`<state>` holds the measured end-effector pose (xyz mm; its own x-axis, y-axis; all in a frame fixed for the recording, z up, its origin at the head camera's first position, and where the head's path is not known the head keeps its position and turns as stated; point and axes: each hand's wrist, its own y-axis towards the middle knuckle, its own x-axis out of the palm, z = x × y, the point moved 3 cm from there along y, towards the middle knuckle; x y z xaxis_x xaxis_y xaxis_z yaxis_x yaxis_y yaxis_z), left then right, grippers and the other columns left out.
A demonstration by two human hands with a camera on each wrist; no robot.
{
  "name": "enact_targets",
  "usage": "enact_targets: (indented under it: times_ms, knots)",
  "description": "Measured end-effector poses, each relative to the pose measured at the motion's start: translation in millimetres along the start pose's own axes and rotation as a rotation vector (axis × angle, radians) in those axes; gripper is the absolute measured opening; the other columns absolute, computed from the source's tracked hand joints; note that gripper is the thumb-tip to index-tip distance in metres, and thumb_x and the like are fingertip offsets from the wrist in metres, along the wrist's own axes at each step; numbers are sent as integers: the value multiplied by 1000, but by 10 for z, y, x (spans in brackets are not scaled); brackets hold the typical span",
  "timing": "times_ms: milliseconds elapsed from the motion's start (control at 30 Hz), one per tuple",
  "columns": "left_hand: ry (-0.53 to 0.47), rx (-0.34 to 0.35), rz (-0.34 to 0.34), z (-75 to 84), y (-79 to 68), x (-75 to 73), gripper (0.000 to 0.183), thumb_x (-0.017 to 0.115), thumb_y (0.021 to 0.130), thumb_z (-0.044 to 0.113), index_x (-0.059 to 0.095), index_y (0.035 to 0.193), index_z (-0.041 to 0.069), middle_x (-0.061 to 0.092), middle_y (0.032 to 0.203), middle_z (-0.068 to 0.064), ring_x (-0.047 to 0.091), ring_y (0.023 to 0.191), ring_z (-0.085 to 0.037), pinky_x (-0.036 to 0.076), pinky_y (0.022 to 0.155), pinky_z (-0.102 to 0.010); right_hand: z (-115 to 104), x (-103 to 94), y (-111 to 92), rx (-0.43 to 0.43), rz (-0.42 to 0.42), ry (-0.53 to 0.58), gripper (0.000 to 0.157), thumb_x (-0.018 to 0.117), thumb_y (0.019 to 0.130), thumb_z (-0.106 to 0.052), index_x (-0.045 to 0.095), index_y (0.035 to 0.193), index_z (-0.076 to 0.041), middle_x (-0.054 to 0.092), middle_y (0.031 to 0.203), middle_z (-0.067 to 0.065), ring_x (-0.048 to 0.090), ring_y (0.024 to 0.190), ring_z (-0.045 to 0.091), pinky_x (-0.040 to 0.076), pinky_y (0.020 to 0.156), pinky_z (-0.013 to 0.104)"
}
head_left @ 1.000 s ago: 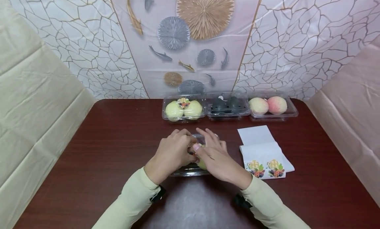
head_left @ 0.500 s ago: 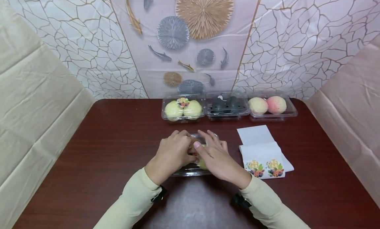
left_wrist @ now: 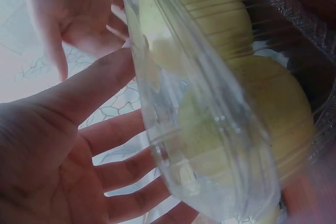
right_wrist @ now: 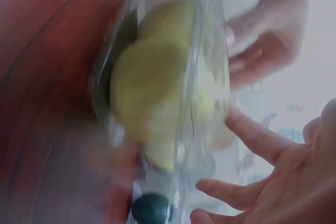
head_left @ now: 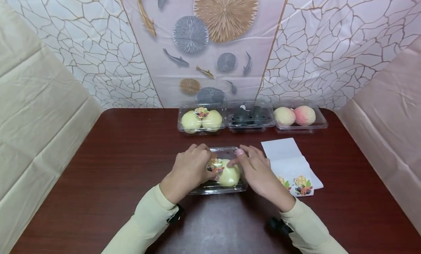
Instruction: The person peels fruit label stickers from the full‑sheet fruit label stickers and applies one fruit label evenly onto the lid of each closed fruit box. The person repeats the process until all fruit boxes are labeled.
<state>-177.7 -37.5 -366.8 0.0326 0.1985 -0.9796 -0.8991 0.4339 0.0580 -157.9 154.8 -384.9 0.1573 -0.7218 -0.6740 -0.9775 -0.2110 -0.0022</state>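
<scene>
A clear plastic clamshell box (head_left: 218,191) sits in front of me with its lid down, two pale yellow round fruits (left_wrist: 273,114) inside. On its lid lies a fruit-print sticker (head_left: 216,167). My left hand (head_left: 189,168) arches over the left half of the box, thumb and fingertips touching the lid; it hides one of the fruits in the head view. At the right end, my right hand (head_left: 260,170) has its fingers spread, the index finger reaching to the lid in the right wrist view. Neither hand grips anything.
Three similar boxes stand along the table's back: one with yellow fruits and a sticker (head_left: 201,113), one with dark green fruits (head_left: 258,112), one with peaches (head_left: 304,116). White backing sheets (head_left: 289,153) with fruit stickers (head_left: 303,185) lie at right, partly behind my right hand.
My right hand has moved right, off the sticker to the box's right end, uncovering the sticker and the right fruit. My left hand stays over the lid.
</scene>
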Motion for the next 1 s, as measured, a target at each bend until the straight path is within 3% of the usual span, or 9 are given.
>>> enact_targets:
  times_ms: [200, 400, 567, 700, 867, 1000]
  knots:
    - [1, -3, -23, -25, -13, -36, 50, 96, 75, 46, 81, 117, 24, 71, 114, -1, 63, 100, -26, 58, 67, -51, 101, -155, -127, -3, 41, 59, 66, 24, 117, -44, 81, 112, -13, 46, 157, 22, 29, 153, 42, 18, 121, 66]
    - [-80, -55, -121, -103, -7, -43, 68, 94, 76, 50, 73, 136, 24, 67, 137, 1, 60, 124, -25, 57, 88, -50, 200, -116, -207, 2, 29, 125, 56, 28, 117, -42, 70, 131, -7, 56, 145, 18, 48, 141, 37, 35, 116, 60]
    - [-209, -78, -101, -251, -99, -73, 80, 94, 76, 51, 65, 145, 22, 61, 145, -1, 54, 135, -26, 53, 100, -54, 264, -67, -235, 47, 26, 111, 47, 48, 114, -38, 57, 145, -4, 62, 139, 16, 58, 131, 32, 47, 106, 53]
    - [-332, -120, -54, -447, -257, -29, 101, 93, 77, 51, 46, 160, 18, 49, 155, -11, 47, 142, -33, 49, 107, -56, 315, 6, -216, 109, -33, 231, 56, 61, 109, -28, 42, 153, -1, 56, 143, 24, 64, 122, 33, 58, 88, 44]
    - [-551, -225, -82, -589, -504, 199, 124, 92, 78, 53, 14, 171, 22, 25, 168, -20, 48, 143, -43, 45, 111, -60, 405, 113, -234, 179, -128, 418, 67, 61, 109, -21, 25, 160, 1, 44, 151, 33, 69, 110, 33, 62, 79, 43]
    - [-711, -254, -79, -549, -649, 355, 128, 93, 79, 46, 7, 171, 23, 20, 172, -19, 42, 148, -41, 41, 115, -59, 468, 206, -268, 183, -167, 547, 69, 59, 109, -16, 20, 164, 0, 40, 152, 36, 67, 115, 34, 63, 80, 44]
